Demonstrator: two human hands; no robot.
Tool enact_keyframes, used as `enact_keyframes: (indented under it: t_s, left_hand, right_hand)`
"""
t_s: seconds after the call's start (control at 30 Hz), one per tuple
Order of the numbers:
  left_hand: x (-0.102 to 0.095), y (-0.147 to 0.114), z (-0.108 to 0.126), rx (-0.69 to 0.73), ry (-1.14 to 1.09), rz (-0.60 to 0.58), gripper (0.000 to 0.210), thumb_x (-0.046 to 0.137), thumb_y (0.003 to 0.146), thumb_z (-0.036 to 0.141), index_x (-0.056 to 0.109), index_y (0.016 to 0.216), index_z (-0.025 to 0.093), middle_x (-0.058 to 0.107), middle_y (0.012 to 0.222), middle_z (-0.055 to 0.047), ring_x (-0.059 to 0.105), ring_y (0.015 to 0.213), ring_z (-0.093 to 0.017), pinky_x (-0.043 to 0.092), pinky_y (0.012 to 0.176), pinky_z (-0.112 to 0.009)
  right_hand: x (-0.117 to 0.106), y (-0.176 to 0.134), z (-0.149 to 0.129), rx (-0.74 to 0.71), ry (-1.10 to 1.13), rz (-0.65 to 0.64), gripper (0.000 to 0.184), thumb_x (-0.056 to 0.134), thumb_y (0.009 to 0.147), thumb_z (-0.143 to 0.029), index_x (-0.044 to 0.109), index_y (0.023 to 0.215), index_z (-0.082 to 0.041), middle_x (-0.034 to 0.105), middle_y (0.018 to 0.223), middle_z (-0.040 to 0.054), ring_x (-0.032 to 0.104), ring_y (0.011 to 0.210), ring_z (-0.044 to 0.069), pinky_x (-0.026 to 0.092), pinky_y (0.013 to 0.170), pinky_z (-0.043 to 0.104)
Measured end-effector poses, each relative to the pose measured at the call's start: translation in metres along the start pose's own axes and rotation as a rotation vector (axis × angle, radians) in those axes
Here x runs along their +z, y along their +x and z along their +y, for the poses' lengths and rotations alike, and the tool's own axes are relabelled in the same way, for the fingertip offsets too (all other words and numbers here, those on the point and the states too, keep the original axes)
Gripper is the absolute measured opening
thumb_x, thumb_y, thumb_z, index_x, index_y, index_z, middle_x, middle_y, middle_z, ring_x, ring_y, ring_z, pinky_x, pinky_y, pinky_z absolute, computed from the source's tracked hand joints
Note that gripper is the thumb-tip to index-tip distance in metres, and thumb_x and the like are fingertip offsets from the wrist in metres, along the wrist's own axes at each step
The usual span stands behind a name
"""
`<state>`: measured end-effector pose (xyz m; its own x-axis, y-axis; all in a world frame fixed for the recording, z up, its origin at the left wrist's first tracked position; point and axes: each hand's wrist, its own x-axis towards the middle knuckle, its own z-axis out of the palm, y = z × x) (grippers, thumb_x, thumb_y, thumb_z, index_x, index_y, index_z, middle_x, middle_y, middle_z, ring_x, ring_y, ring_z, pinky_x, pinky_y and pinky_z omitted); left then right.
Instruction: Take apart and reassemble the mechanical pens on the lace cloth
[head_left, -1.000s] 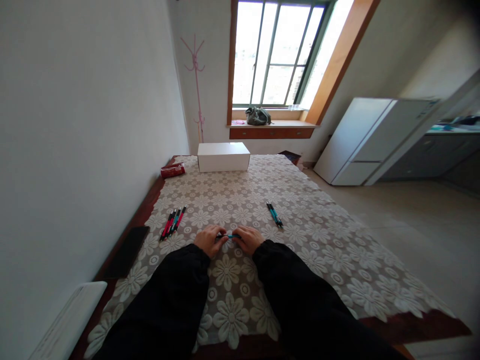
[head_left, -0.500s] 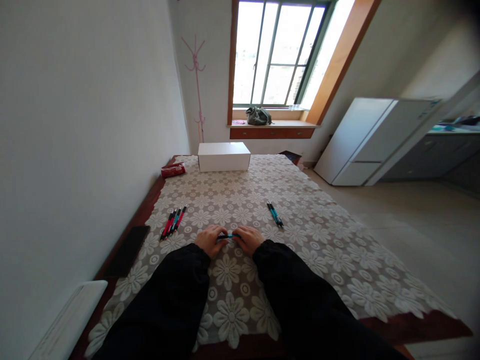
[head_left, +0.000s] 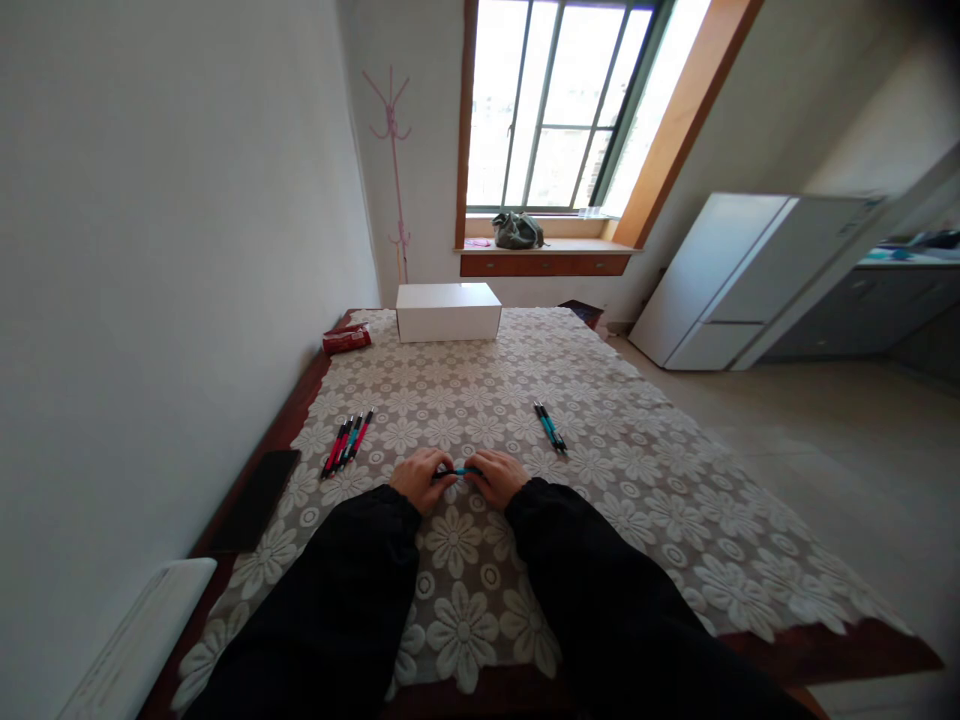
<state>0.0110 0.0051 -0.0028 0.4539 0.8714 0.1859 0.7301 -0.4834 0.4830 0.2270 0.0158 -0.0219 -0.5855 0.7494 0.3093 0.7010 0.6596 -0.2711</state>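
Between my two hands, a blue and black pen (head_left: 460,471) lies crosswise just over the lace tablecloth. My left hand (head_left: 421,480) pinches its black end, and my right hand (head_left: 495,478) closes on the blue end; the tips are partly hidden by the fingers. To the left of my hands lies a group of several red, black and blue pens (head_left: 348,443), side by side and slanted. On the right, a small group of blue and black pens (head_left: 550,428) rests close together on the cloth.
A white box (head_left: 448,313) stands at the table's far end, with a red packet (head_left: 346,339) to its left. Along the left edge lie a dark flat object (head_left: 256,502) and a white long object (head_left: 142,640). The floral tablecloth (head_left: 465,625) covers the table.
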Motion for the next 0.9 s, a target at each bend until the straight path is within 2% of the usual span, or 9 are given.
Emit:
enact_keyframes:
  t_s: [0.37, 0.53, 0.9]
  left_hand:
    - [0.0034, -0.0002, -0.0019, 0.04, 0.051, 0.014, 0.022, 0.049, 0.092, 0.037, 0.066, 0.094, 0.023, 0.066, 0.105, -0.004, 0.057, 0.102, -0.019, 0.045, 0.087, -0.03]
    - [0.0043, 0.0002, -0.0029, 0.031, 0.07, 0.035, 0.026, 0.046, 0.094, 0.039, 0.067, 0.092, 0.023, 0.066, 0.105, -0.004, 0.058, 0.099, -0.018, 0.045, 0.087, -0.03]
    - [0.0027, 0.0001, -0.004, 0.057, 0.056, 0.03, 0.021, 0.058, 0.087, 0.038, 0.066, 0.102, 0.026, 0.066, 0.108, -0.002, 0.058, 0.103, -0.02, 0.046, 0.087, -0.031]
  right_hand:
    - [-0.0013, 0.0003, -0.0006, -0.002, -0.009, -0.015, 0.013, 0.053, 0.093, -0.03, 0.062, 0.095, -0.021, 0.064, 0.092, 0.0044, 0.059, 0.089, 0.018, 0.044, 0.08, 0.03]
    - [-0.002, 0.0001, -0.0005, 0.018, -0.005, -0.019, 0.011, 0.054, 0.092, -0.029, 0.062, 0.096, -0.022, 0.064, 0.093, 0.0043, 0.059, 0.09, 0.018, 0.044, 0.08, 0.03]
    - [0.0011, -0.0013, 0.0021, 0.016, 0.005, -0.01, 0.014, 0.053, 0.092, -0.028, 0.062, 0.102, -0.023, 0.064, 0.095, 0.0044, 0.059, 0.091, 0.019, 0.044, 0.08, 0.03]
